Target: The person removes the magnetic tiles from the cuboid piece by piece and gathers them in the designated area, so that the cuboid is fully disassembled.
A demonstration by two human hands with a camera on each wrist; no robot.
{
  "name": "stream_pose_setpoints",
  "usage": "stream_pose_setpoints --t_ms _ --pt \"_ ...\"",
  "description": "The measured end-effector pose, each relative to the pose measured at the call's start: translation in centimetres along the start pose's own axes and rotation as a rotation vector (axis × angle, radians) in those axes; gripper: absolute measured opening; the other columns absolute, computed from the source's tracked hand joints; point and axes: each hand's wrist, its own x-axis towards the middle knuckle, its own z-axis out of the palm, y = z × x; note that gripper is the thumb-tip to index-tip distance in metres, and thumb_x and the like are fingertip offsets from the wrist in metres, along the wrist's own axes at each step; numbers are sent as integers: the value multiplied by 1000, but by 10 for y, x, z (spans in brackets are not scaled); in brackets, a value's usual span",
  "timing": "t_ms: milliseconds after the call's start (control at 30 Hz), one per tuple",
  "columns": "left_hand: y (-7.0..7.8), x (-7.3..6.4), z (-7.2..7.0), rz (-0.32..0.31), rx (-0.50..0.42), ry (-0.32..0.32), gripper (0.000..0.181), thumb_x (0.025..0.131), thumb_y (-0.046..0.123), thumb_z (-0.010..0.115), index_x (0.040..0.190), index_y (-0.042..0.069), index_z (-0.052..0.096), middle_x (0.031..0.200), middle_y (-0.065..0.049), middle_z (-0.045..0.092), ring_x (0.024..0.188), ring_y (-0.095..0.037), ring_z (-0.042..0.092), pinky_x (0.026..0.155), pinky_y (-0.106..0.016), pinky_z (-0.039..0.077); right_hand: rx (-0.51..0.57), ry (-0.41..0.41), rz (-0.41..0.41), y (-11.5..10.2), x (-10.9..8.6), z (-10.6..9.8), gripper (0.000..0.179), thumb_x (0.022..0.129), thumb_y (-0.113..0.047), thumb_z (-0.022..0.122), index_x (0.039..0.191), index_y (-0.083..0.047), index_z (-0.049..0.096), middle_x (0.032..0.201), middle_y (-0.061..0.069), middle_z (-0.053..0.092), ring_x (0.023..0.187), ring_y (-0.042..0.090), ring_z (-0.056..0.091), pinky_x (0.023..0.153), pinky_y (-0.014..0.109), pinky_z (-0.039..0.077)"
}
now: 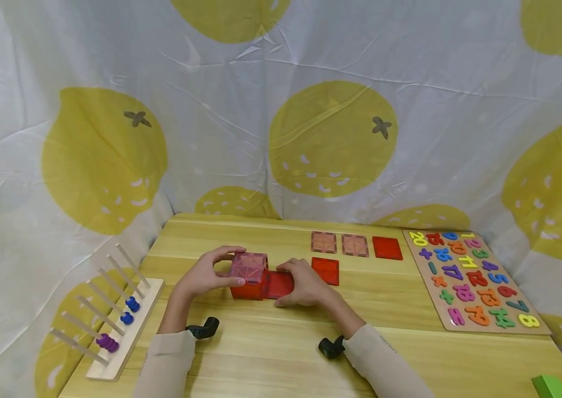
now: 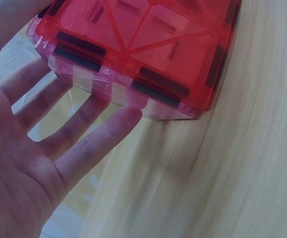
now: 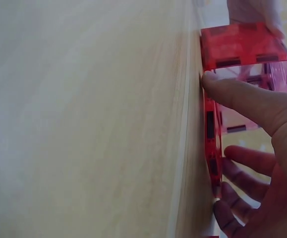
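A box of see-through magnetic tiles [image 1: 249, 268] stands on the table, its top pink and its front red. My left hand [image 1: 205, 272] grips it, thumb at the near side and fingers round the far side. In the right wrist view, the box's right side looks open. Flat on the table against that side lies a red magnetic tile [image 1: 279, 284]. My right hand [image 1: 305, 284] holds this tile between the thumb at its near edge and the fingers at its far edge. The left wrist view shows the box's red face [image 2: 138, 44] close up.
Behind my right hand lie a red tile [image 1: 325, 271], two pink tiles [image 1: 323, 242] and another red tile [image 1: 387, 248]. A wooden peg rack [image 1: 129, 337] with beads stands at left, a number board [image 1: 430, 276] at right. A green block [image 1: 549, 386] sits in the near right corner.
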Motion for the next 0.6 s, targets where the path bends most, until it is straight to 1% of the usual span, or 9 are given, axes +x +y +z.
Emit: stream_pose_setpoints --t_ms 133,267,333,500,567,600 --pt "1 1 0 -3 5 0 73 82 20 89 147 19 55 148 -8 54 136 -39 47 98 -44 59 -17 5 12 -1 2 1 87 70 -50 91 142 -13 60 134 4 61 119 22 51 102 41 50" --pt "0 1 0 -5 10 5 71 82 20 89 145 23 56 147 -7 55 135 -37 48 98 -43 59 -37 17 26 -2 3 3 84 71 -50 91 141 -13 62 130 4 62 117 21 52 100 39 51" --pt "-1 0 1 -4 5 4 71 82 20 89 145 23 56 147 -7 55 135 -37 48 97 -42 59 -38 21 31 -3 3 3 81 71 -49 91 139 -12 64 128 4 62 116 21 52 98 38 51" --pt "-1 -1 2 -3 -14 -12 71 84 19 88 146 24 55 147 -10 54 135 -37 47 98 -41 59 -25 38 58 -6 2 2 78 68 -50 91 131 -11 69 120 6 63 109 21 53 92 38 52" --pt "1 -1 2 -7 -12 -9 70 83 20 88 145 26 55 147 -10 54 136 -37 47 99 -42 59 -18 51 70 -7 2 3 77 66 -51 92 129 -11 70 117 5 62 107 20 53 89 37 52" --pt "1 -2 1 -8 -8 -5 71 83 20 88 146 25 55 147 -9 54 136 -37 47 99 -42 58 -14 57 73 -7 2 3 77 66 -51 92 128 -11 70 117 5 62 106 20 53 89 36 52"
